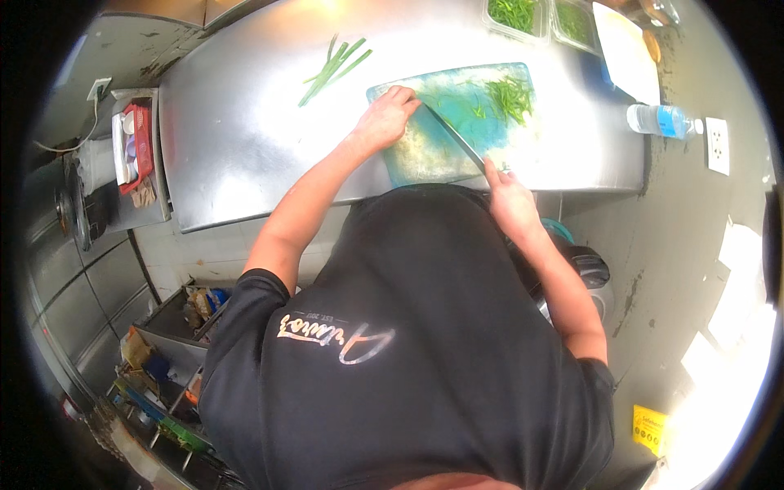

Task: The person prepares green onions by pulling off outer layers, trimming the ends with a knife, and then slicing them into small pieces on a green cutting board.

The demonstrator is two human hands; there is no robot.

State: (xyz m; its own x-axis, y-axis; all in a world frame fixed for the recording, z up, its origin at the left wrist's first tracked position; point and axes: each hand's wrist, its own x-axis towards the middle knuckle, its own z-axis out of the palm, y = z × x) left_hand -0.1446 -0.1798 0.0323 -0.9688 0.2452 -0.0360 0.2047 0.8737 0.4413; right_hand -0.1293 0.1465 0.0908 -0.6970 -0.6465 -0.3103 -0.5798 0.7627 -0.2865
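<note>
My right hand (511, 199) is closed around the handle of a kitchen knife (456, 136), whose blade slants up and left over the worn blue-green cutting board (429, 156). At the board's upper left, my left hand (392, 113) has its fingers bent close to the blade's tip; whether they pinch anything is hidden. Sliced green onion (511, 101) lies in a loose heap on the board's right part, with thin scraps scattered left of it. Several whole green onion stalks (335, 68) rest on the steel table, left of the board.
Two clear plastic containers of cut greens (513, 15) (576, 24) stand at the steel table's (245, 153) far edge. A water bottle (664, 121) lies at the right by the wall. A red basket (138, 147) sits on a side surface at left. Cluttered shelves (177, 367) are lower left.
</note>
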